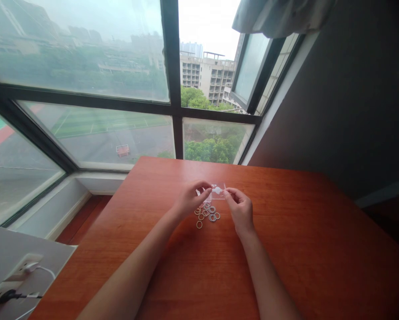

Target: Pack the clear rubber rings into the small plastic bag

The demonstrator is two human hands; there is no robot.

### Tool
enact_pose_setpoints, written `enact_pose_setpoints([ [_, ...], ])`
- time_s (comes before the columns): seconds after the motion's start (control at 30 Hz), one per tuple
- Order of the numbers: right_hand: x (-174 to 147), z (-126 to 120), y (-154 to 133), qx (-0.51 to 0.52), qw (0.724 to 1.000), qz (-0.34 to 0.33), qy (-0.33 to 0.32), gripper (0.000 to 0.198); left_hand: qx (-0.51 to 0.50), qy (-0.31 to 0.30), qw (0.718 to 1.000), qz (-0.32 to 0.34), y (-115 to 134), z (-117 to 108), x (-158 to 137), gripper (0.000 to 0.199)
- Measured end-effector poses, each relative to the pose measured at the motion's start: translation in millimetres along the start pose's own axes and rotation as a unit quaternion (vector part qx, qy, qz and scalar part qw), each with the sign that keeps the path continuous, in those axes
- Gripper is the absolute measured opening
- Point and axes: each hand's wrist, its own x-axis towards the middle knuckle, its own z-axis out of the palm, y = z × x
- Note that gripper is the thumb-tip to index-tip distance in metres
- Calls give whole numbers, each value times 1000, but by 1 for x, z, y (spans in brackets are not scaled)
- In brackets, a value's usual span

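Observation:
Over the middle of the table, my left hand (193,195) and my right hand (241,207) face each other, each in a thumb-and-finger pinch. Between their fingertips spans a small white piece (217,190), apparently gripped at both ends; its exact kind is too small to make out. Behind it lies a clear flat plastic box or sheet (221,197), partly covered by my fingers. Several small rings (205,213), some pale gold and some grey-silver, lie in a loose cluster just below my hands. A few of them overlap.
The reddish-brown wooden table (199,271) reaches to a dark-framed window (177,95) at the back. A grey curtain (279,18) hangs at the top right. Wall sockets (14,282) with plugged-in cables are at the lower left, beside the table edge.

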Motion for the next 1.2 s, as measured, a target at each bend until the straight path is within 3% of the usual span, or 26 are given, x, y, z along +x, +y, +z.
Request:
enact_pose_setpoints([
  [0.13,0,1,0,-1,1000,5,-16,34,-27,-17,999,-20,8,4,-2,23],
  [0.33,-3,3,-3,-17,999,1,-39,32,4,-44,999,10,10,10,-4,17],
  [0.87,-2,2,-3,-32,998,1,-45,32,-7,-29,1000,-9,0,3,-2,18],
  [1.2,-1,3,4,-46,997,14,-62,30,132,113,984,-32,-25,-32,4,17],
])
